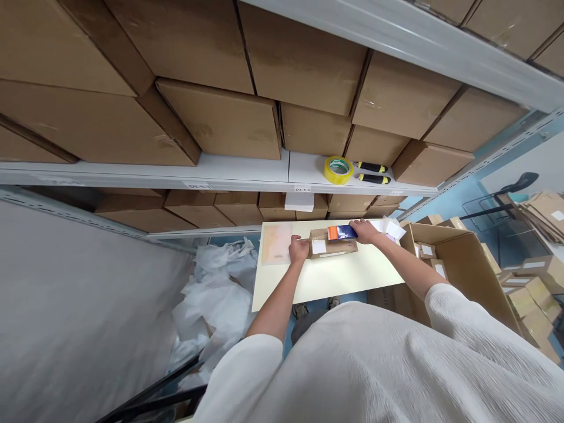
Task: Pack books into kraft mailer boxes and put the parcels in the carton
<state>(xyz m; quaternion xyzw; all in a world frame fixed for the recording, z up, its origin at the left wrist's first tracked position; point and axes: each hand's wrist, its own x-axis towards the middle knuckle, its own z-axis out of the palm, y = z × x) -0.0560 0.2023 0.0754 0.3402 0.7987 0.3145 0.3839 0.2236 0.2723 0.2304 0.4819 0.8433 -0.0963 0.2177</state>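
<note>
A small cardboard box (335,245) with a white label lies on the cream table (326,276). My left hand (298,249) is curled against the box's left end, holding it steady. My right hand (365,231) grips a blue and orange tape dispenser (341,232) that rests on top of the box. Some white paper slips (390,228) lie just beyond my right hand.
Shelves stacked with brown cartons rise ahead. A yellow tape roll (338,170) and two yellow-black cutters (372,173) sit on the shelf. An open carton (453,258) with small labelled boxes stands right of the table. Crumpled white wrapping (215,294) is piled on the left.
</note>
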